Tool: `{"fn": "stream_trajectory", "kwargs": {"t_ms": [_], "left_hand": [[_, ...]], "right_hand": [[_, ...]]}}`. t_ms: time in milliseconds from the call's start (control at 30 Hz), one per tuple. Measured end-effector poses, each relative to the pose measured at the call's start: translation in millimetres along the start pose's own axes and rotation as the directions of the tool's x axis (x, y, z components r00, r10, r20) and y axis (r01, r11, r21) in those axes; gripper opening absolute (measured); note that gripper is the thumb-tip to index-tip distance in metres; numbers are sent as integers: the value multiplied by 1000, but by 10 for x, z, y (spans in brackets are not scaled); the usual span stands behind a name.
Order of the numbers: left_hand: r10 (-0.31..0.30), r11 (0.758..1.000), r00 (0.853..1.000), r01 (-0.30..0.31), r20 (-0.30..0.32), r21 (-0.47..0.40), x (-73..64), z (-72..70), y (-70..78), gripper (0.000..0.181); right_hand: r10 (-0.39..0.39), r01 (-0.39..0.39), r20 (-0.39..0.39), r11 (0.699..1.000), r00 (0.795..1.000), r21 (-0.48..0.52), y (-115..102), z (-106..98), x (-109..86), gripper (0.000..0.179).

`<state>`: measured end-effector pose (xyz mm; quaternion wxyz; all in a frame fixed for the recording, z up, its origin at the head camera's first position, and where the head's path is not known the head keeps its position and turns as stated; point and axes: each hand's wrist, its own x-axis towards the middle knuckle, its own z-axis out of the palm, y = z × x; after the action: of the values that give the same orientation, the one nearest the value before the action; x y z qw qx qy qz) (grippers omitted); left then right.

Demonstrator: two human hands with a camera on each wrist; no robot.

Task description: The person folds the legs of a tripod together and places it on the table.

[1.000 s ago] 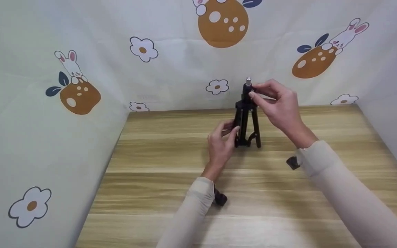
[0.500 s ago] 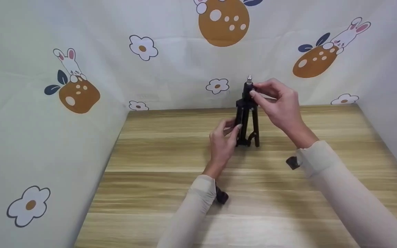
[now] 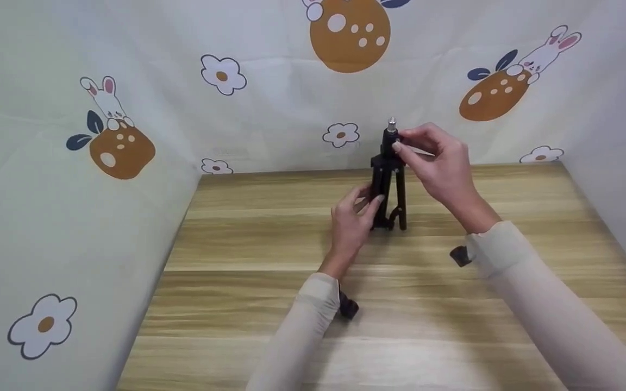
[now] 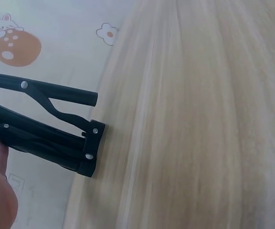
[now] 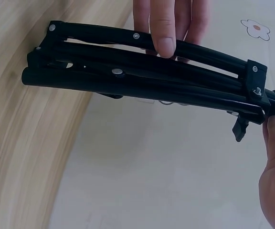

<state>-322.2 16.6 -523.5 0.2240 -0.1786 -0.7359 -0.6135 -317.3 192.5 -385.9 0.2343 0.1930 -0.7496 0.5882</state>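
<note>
A black tripod (image 3: 388, 162) is held upright near the back of the wood-grain counter (image 3: 237, 239), its legs folded close together; whether its feet touch the wood is hard to tell. The left hand (image 3: 352, 222) grips the legs partway down, thumb on the near side and fingers behind, closed around them with little gap. Above it, the right hand (image 3: 443, 165) pinches the neck between thumb and bent fingers, just below the silver screw (image 3: 392, 125) that points up from the top. A small black knob (image 5: 240, 130) juts from the tripod near its collar, and a curved brace (image 4: 56, 110) joins one leg to the lower bracket (image 4: 93, 148). Pale sleeves (image 3: 552, 309) cover both arms, with a dark object (image 3: 349, 308) under the left cuff. Behind the counter hangs a pale cloth (image 3: 275, 108) printed with rabbits, orange fruit and white flowers.
</note>
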Motion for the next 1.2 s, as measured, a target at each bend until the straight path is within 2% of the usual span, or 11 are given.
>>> {"fn": "stream_trajectory", "kwargs": {"t_ms": [167,333,433,533,667,867,1033,1200], "left_hand": [[15,999,1000,-16,26,36,20,-19,3,24],[26,999,999,-28,36,40,31,-35,0,23],[35,999,999,-36,39,29,35,-37,-8,23],[44,999,998,-45,36,28,38,-38,-20,24],[49,998,998,-50,36,28,37,-38,-37,25],[48,999,998,-49,43,12,33,-35,-42,25],[41,999,998,-42,47,8,37,-35,-37,25],[36,999,998,-37,49,18,34,-40,-34,23]], "right_hand": [[-11,11,26,1000,1000,3,7,-23,-4,25],[-1,2,47,1000,999,-18,14,-44,-77,39],[9,-7,34,999,999,-54,60,-63,-138,39],[21,-22,-3,996,1000,-85,141,-92,-195,31],[76,-80,-38,990,996,-113,276,-133,-276,30],[178,-172,26,973,984,-156,437,-153,-427,34],[194,-176,81,966,978,-190,494,-120,-502,31],[179,-153,104,964,978,-219,511,-76,-528,25]]}}
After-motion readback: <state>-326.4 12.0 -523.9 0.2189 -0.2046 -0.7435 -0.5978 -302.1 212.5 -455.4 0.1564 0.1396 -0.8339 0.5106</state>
